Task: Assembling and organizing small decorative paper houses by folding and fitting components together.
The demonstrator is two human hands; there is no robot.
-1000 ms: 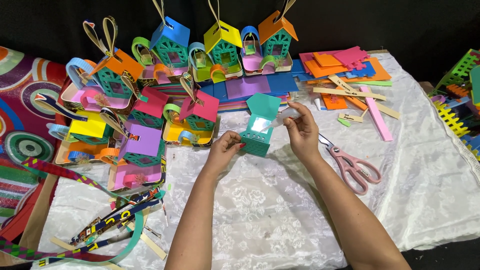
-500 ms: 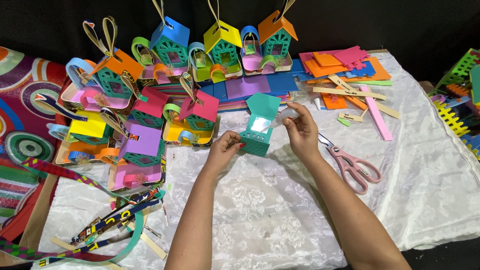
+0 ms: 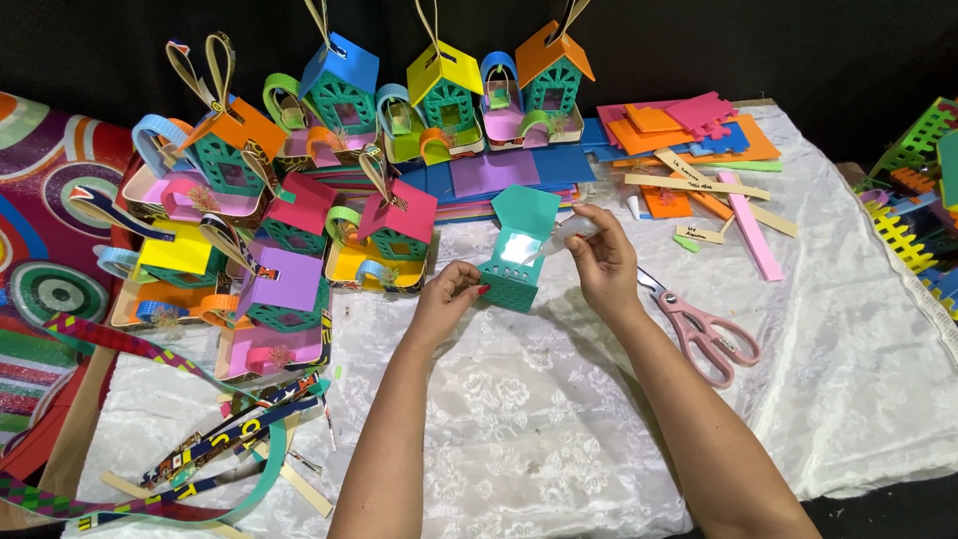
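A small teal paper house (image 3: pixel 518 250) with a pale window stands on the white lace cloth (image 3: pixel 519 429) at the middle of the table. My left hand (image 3: pixel 451 297) holds its lower left corner with thumb and fingers. My right hand (image 3: pixel 600 258) is at its right side and pinches a small clear tube or bottle (image 3: pixel 575 228) whose tip points at the house's upper right edge.
Pink-handled scissors (image 3: pixel 701 327) lie just right of my right hand. Several finished colourful paper houses (image 3: pixel 289 240) crowd the left and back. Foam sheets and paper strips (image 3: pixel 699 160) sit at the back right, printed ribbons (image 3: pixel 210 449) at the front left, lattice pieces (image 3: pixel 913 200) at the far right.
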